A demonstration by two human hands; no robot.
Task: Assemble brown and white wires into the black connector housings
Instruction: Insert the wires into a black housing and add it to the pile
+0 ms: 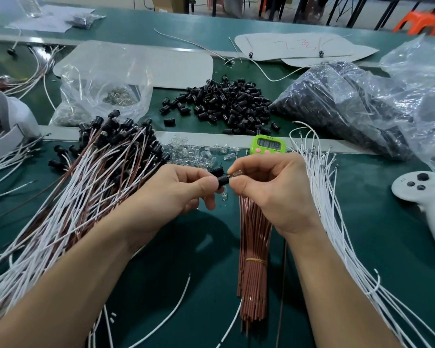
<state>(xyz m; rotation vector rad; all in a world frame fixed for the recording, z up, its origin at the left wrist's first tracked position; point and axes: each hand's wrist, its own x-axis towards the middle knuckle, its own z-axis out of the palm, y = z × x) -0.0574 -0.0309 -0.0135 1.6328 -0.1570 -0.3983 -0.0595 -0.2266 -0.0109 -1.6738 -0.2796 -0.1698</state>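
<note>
A small black cylindrical plastic connector housing (pixel 222 181) sits just below a lime-green digital timer (pixel 268 144), pinched between the thumb and forefinger of the left hand (pixel 183 189); its open end juts past those fingertips toward the right hand (pixel 269 189). The right hand's thumb and forefinger clamp a tiny clear glass bulb (pixel 236 172) at the housing's mouth; how far the bulb is seated I cannot tell. Below the timer, under the right hand, lies a straight bundle of brown wires (pixel 254 247) bound by a yellow band. Right of the timer, loose white wires (pixel 337 222) fan down the green table (pixel 387 259). Left of it spreads a scatter of clear bulbs (pixel 199 151); further left lies a heap of brown and white wires already capped in black (pixel 98 177). Above the timer lies a pile of loose black housings (pixel 226 101); far to its lower right rests a white handheld controller (pixel 422 197).
</note>
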